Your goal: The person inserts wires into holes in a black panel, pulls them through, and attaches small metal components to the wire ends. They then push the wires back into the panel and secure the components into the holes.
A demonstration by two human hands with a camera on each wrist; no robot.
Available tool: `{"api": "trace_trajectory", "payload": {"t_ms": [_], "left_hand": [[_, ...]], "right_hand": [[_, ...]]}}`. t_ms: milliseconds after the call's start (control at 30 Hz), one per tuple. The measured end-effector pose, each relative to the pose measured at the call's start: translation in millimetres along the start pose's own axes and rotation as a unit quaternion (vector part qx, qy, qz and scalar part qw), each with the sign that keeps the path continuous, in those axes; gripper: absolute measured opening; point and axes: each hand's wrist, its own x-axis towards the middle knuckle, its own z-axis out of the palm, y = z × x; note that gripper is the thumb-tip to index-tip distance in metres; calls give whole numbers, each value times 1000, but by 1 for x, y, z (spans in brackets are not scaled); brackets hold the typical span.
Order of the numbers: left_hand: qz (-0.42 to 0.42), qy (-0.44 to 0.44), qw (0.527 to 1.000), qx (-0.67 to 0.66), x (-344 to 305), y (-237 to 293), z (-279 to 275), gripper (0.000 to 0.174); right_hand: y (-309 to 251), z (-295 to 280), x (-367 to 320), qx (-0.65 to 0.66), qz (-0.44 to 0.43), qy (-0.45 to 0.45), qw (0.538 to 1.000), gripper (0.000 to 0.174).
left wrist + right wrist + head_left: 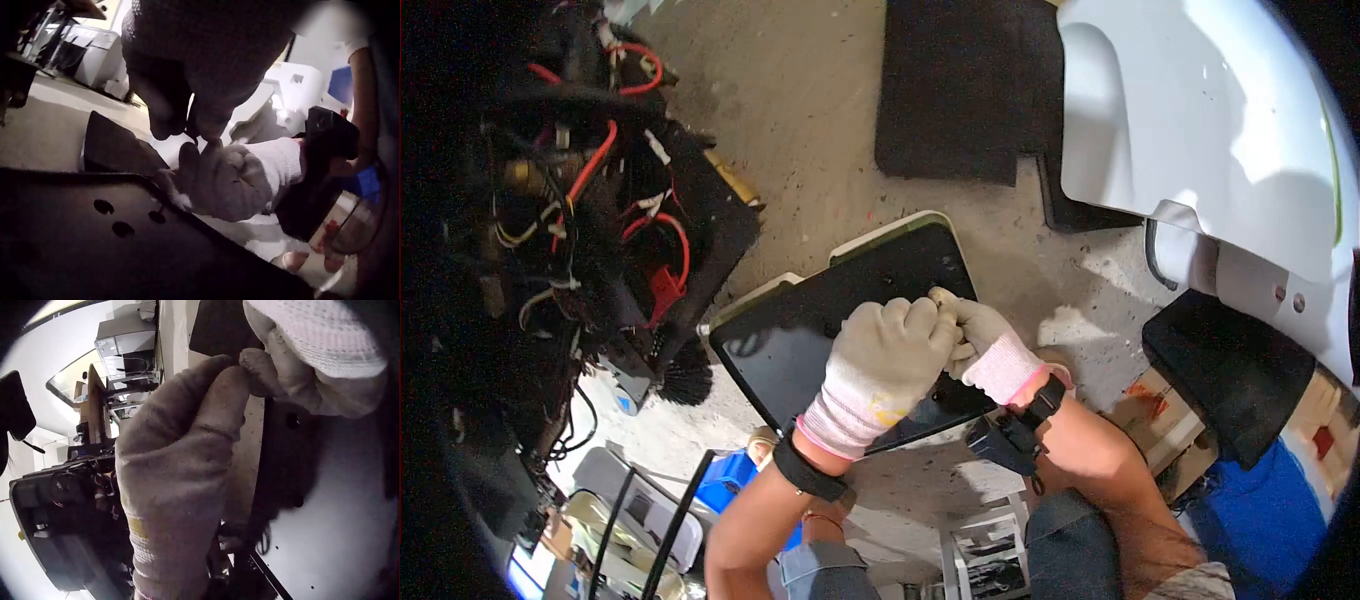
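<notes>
Both hands wear pale knit work gloves and meet fingertip to fingertip above a black panel [800, 350] with a cream and green edge. My left hand [890, 360] pinches a small thin dark piece [192, 132] between thumb and forefinger; most of it is hidden by the glove. The right hand [992, 345] has its fingers curled, and its fingertips [187, 154] close on the lower end of that piece. Cannot tell what kind of piece it is. Several round holes [123, 229] show in the panel below the hands.
To the left stands a dark machine with red cables [590, 165] and a black brush [685, 382]. A black mat [970, 90] lies beyond the panel, a large white shell [1200, 120] at the right. Nearby are a blue bin [725, 482] and a grey step stool [990, 545].
</notes>
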Motion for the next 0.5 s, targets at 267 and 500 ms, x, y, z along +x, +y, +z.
{"api": "trace_trajectory", "payload": {"t_ms": [267, 500], "left_hand": [[202, -269, 942, -2, 54, -4, -16, 13], [-17, -315, 948, 32, 54, 8, -17, 18]], "right_hand": [[8, -12, 11, -66, -114, 83, 988, 12], [6, -18, 15, -105, -75, -15, 992, 23]]}}
